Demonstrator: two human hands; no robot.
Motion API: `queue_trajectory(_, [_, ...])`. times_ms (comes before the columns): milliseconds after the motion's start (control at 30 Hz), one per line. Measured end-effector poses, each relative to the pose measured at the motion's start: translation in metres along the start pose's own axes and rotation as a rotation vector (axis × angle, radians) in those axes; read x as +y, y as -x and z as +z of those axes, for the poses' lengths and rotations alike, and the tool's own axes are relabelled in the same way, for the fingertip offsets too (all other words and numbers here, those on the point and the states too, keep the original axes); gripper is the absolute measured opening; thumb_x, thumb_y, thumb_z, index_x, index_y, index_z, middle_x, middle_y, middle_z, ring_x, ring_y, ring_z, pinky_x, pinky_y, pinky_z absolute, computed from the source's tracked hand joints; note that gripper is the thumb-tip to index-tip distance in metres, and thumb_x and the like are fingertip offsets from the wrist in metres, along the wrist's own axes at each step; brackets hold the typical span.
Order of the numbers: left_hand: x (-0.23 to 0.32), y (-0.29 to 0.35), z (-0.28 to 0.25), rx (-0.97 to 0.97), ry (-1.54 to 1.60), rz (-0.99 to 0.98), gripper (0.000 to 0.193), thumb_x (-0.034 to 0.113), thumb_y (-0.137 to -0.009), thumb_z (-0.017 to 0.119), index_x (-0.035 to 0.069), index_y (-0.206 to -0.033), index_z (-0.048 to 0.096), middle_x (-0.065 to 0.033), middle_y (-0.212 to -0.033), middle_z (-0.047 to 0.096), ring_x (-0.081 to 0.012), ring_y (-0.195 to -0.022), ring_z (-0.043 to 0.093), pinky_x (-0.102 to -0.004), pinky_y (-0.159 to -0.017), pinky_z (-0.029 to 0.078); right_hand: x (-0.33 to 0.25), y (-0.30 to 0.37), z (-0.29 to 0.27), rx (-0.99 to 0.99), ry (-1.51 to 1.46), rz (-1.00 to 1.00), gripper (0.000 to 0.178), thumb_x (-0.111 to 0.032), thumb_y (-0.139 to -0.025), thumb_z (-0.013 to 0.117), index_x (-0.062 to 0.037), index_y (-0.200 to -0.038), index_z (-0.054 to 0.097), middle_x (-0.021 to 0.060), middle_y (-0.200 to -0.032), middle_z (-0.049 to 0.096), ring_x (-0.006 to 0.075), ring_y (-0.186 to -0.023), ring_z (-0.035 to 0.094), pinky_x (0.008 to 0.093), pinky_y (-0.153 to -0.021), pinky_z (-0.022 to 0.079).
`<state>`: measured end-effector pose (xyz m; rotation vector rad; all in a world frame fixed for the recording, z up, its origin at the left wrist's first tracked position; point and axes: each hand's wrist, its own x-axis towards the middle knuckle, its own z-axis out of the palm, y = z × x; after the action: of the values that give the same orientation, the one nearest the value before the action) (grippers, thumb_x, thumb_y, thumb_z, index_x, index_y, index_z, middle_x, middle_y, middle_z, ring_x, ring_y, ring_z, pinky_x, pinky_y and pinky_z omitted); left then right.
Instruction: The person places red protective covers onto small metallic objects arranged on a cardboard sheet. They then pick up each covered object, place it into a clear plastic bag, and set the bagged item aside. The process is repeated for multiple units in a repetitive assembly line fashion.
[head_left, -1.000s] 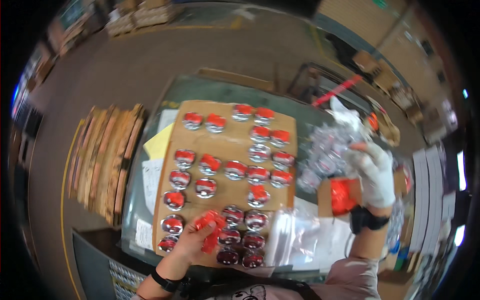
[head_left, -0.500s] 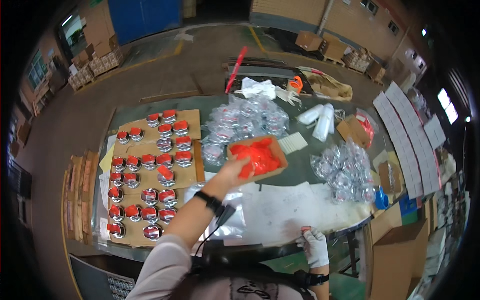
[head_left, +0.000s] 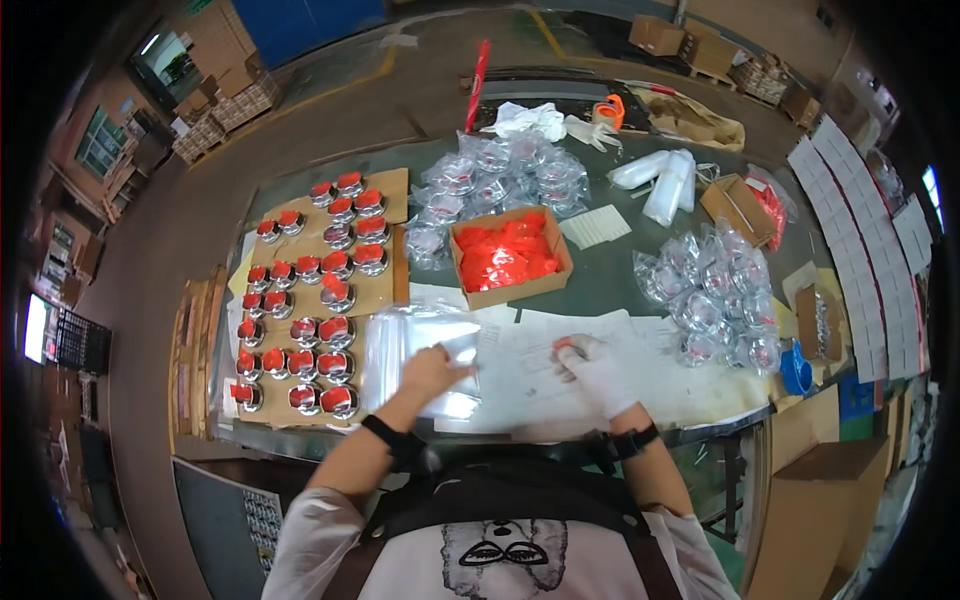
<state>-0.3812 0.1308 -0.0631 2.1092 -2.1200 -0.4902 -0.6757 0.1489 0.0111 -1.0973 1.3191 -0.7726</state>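
Note:
My bare left hand (head_left: 432, 374) is over a stack of clear plastic bags (head_left: 395, 350) at the table's front, its thumb apart from its bent fingers and nothing visible between them. To its right, above white paper sheets (head_left: 520, 385), my white-gloved right hand (head_left: 592, 372) has its fingertips pinched together. A small reddish spot shows at those fingertips, too small to name. Beyond the hands stands an open cardboard box (head_left: 512, 292) heaped with red plastic pieces (head_left: 505, 255). On the left, rows of shiny metal cup-shaped parts (head_left: 335, 365) with red pieces on them rest on cardboard (head_left: 385, 325).
Bagged metal parts lie in a far pile (head_left: 490, 175) and a right pile (head_left: 715, 300). Plastic rolls (head_left: 665, 185), a tape dispenser (head_left: 608, 112), a blue cup-like container (head_left: 796, 370) and a small carton (head_left: 820, 325) sit around the table. A large carton (head_left: 815, 510) stands at the lower right.
My left hand has left the box of red pieces and come back to the plastic bags. My right hand has risen from the table's front edge to above the paper. The view has shifted.

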Motion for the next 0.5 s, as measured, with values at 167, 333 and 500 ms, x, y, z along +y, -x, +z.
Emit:
queue_trajectory(167, [-0.015, 0.023, 0.026, -0.039, 0.507, -0.121, 0.023, 0.027, -0.079, 0.074, 0.004, -0.081, 0.072, -0.0149, -0.081, 0.07, -0.0261, -0.072, 0.068, -0.035, -0.067, 0.053, 0.009, -0.039, 0.047, -0.208, 0.22, 0.035, 0.028, -0.023, -0.089, 0.061, 0.0007, -0.104, 0.064, 0.0086, -0.08, 0.064, 0.0122, -0.07, 0.062, 0.028, -0.064, 0.051])
queue_trajectory(333, [0.009, 0.057, -0.021, 0.139, 0.659, 0.073, 0.011, 0.011, -0.081, 0.07, 0.001, -0.086, 0.071, -0.0149, -0.082, 0.067, -0.0238, -0.061, 0.062, -0.033, -0.058, 0.049, 0.031, -0.053, 0.108, -0.169, 0.472, -0.352, 0.035, -0.032, -0.086, 0.064, 0.0013, -0.094, 0.068, 0.0101, -0.069, 0.064, 0.016, -0.063, 0.062, 0.031, -0.062, 0.05])
queue_trajectory(500, [-0.021, 0.074, -0.04, 0.086, 1.225, -0.343, 0.026, 0.023, -0.092, 0.062, 0.003, -0.109, 0.063, -0.0057, -0.09, 0.064, -0.0144, -0.076, 0.058, -0.0298, -0.066, 0.049, -0.01, -0.043, 0.13, -0.253, 0.285, -0.034, 0.034, -0.03, -0.085, 0.067, 0.0033, -0.085, 0.069, 0.0099, -0.072, 0.066, 0.0166, -0.065, 0.061, 0.0317, -0.063, 0.049])
